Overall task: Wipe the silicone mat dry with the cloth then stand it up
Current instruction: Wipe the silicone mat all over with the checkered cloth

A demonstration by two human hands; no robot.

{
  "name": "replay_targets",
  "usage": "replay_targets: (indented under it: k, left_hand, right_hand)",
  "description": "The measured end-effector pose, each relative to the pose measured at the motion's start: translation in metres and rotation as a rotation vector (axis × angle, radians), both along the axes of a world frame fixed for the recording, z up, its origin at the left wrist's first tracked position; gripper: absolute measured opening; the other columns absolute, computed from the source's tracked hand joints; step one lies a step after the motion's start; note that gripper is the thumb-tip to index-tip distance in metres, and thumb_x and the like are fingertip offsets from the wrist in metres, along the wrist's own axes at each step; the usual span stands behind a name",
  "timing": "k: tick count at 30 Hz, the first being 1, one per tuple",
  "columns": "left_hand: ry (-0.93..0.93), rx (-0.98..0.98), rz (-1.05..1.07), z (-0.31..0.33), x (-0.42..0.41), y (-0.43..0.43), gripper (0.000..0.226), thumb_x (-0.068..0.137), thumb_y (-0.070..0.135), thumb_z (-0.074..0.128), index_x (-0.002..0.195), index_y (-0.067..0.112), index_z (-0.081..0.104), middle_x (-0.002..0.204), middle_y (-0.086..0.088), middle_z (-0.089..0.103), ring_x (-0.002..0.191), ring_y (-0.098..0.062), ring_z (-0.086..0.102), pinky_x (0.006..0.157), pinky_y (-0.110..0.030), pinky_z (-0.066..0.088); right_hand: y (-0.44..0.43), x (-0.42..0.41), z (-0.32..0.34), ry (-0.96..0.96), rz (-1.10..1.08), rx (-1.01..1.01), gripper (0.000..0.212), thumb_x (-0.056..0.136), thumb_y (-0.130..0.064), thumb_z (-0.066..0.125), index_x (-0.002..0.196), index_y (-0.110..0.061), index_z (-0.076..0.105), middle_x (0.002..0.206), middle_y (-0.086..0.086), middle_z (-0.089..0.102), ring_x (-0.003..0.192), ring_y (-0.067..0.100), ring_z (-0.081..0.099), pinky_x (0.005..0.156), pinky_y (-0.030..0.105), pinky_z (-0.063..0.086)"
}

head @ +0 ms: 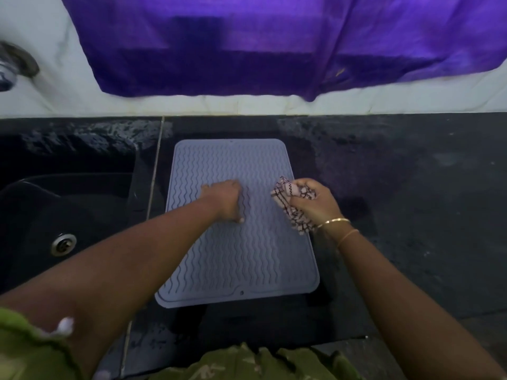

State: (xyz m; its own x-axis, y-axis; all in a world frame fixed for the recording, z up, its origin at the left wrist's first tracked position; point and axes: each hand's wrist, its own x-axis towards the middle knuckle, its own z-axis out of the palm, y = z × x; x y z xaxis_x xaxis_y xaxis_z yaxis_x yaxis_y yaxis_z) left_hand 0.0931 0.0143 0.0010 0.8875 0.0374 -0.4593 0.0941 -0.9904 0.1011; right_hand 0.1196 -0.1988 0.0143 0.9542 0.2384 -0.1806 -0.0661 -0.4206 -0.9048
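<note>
Now the grey silicone mat (247,256) lies flat on the black counter (411,187), just right of the sink (68,209). The left hand (225,198) presses on its middle, gripping nothing. The right hand (312,201) clutches the bunched patterned cloth (285,194) over the mat's right edge.

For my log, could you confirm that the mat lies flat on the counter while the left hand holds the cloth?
Not quite: in the head view the right hand grips the cloth. The left hand presses on the mat, which lies flat on the counter.
</note>
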Motion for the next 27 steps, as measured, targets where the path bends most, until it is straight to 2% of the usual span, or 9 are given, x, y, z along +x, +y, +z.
replay_targets:
  k: [2, 6, 7, 13, 15, 17, 19, 22, 27]
  left_hand:
    - [0.069, 0.035, -0.04, 0.002, 0.003, 0.001, 0.106, 0.074, 0.055, 0.071, 0.153, 0.02, 0.009, 0.161, -0.002, 0.006, 0.146, -0.024, 0.015, 0.117, -0.055, 0.013]
    - [0.156, 0.125, -0.078, 0.008, 0.019, -0.01, 0.12, 0.071, 0.048, 0.077, 0.153, 0.021, -0.006, 0.161, 0.0, -0.006, 0.148, -0.029, 0.0, 0.115, -0.06, 0.001]
    - [0.196, 0.158, -0.091, 0.009, 0.023, -0.014, 0.121, 0.072, 0.047, 0.077, 0.152, 0.02, -0.01, 0.161, 0.0, -0.009, 0.148, -0.03, -0.001, 0.114, -0.06, 0.001]
    - [0.305, 0.318, -0.139, 0.008, 0.04, -0.022, 0.124, 0.07, 0.056, 0.075, 0.152, 0.015, -0.009, 0.161, -0.001, -0.009, 0.147, -0.032, 0.005, 0.114, -0.062, 0.006]
    - [0.291, 0.311, -0.145, 0.01, 0.042, -0.023, 0.123, 0.069, 0.054, 0.076, 0.153, 0.015, -0.004, 0.161, -0.002, -0.005, 0.147, -0.033, 0.007, 0.114, -0.061, 0.006]
    - [0.289, 0.296, -0.143, 0.011, 0.044, -0.021, 0.123, 0.068, 0.052, 0.078, 0.153, 0.015, -0.002, 0.161, -0.002, -0.003, 0.147, -0.032, 0.008, 0.114, -0.062, 0.005]
    - [0.298, 0.272, -0.143, 0.011, 0.046, -0.017, 0.124, 0.067, 0.053, 0.078, 0.153, 0.017, -0.003, 0.161, 0.0, -0.004, 0.147, -0.031, 0.009, 0.113, -0.062, 0.004]
    - [0.303, 0.252, -0.132, 0.011, 0.047, -0.013, 0.125, 0.066, 0.054, 0.078, 0.153, 0.019, -0.005, 0.161, 0.003, -0.005, 0.148, -0.029, 0.008, 0.113, -0.064, 0.003]
    - [0.264, 0.262, -0.154, 0.009, 0.044, -0.01, 0.127, 0.063, 0.061, 0.076, 0.153, 0.02, -0.005, 0.161, 0.003, -0.002, 0.147, -0.027, 0.013, 0.112, -0.065, 0.004]
  right_hand:
    - [0.011, 0.024, 0.004, -0.073, 0.007, -0.035, 0.028, 0.074, -0.006, 0.07, 0.09, -0.029, 0.065, 0.097, -0.003, 0.067, 0.089, 0.014, 0.062, 0.086, 0.03, 0.052]
    - [0.038, 0.067, 0.02, -0.196, 0.016, -0.127, 0.029, 0.077, -0.008, 0.067, 0.105, -0.019, 0.066, 0.102, -0.003, 0.064, 0.091, 0.01, 0.057, 0.077, 0.012, 0.04]
    - [0.046, 0.077, 0.024, -0.207, -0.001, -0.137, 0.027, 0.079, -0.012, 0.066, 0.105, -0.019, 0.067, 0.101, -0.002, 0.065, 0.09, 0.01, 0.056, 0.076, 0.012, 0.04]
    - [0.091, 0.133, 0.022, -0.225, -0.06, -0.223, 0.032, 0.081, -0.023, 0.065, 0.112, -0.019, 0.064, 0.113, 0.006, 0.067, 0.102, 0.023, 0.062, 0.087, 0.026, 0.046]
    - [0.104, 0.148, 0.015, -0.134, 0.032, -0.292, 0.05, 0.075, -0.038, 0.066, 0.122, -0.023, 0.057, 0.123, 0.005, 0.063, 0.111, 0.026, 0.059, 0.097, 0.033, 0.046]
    - [0.118, 0.16, 0.007, -0.003, 0.196, -0.458, 0.076, 0.069, -0.064, 0.058, 0.134, -0.026, 0.046, 0.137, 0.005, 0.052, 0.122, 0.03, 0.05, 0.104, 0.044, 0.039]
    - [0.13, 0.167, -0.001, 0.017, 0.292, -0.67, 0.083, 0.067, -0.075, 0.049, 0.136, -0.029, 0.042, 0.142, 0.007, 0.045, 0.127, 0.035, 0.043, 0.105, 0.051, 0.033]
    - [0.136, 0.166, -0.012, -0.152, 0.279, -0.858, 0.061, 0.081, -0.056, 0.051, 0.135, -0.03, 0.041, 0.141, 0.013, 0.04, 0.129, 0.04, 0.035, 0.101, 0.053, 0.031]
    - [0.113, 0.134, -0.02, -0.303, 0.278, -0.8, 0.049, 0.084, -0.038, 0.054, 0.126, -0.015, 0.049, 0.122, 0.017, 0.055, 0.111, 0.038, 0.054, 0.085, 0.04, 0.048]
